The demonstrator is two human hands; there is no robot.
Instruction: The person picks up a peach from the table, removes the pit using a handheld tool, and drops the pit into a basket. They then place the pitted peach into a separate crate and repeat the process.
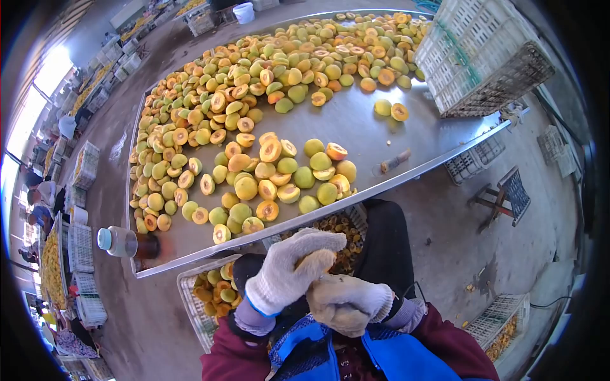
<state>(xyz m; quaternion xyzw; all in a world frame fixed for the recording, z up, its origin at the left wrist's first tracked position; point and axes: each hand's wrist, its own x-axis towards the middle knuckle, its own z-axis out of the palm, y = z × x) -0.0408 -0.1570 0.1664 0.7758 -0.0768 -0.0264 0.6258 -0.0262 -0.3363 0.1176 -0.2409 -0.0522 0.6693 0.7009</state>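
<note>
My left hand, in a whitish knitted glove with a blue cuff edge, is closed above my lap. My right hand, in a dirtier beige glove, is closed just below it, and the two touch. A tan-orange patch shows at my left fingers; whether it is stained glove or fruit I cannot tell. Beyond them, halved yellow-green stone fruit lies heaped on a metal table. Between my knees a crate holds brown fruit scraps. Left of my leg, a white crate contains more fruit pieces.
A jar of dark liquid stands at the table's left corner. A short stub-like object lies near the front edge. A large white crate rests tilted at the right end. A folding stool and scrap crate are on the floor. People work far left.
</note>
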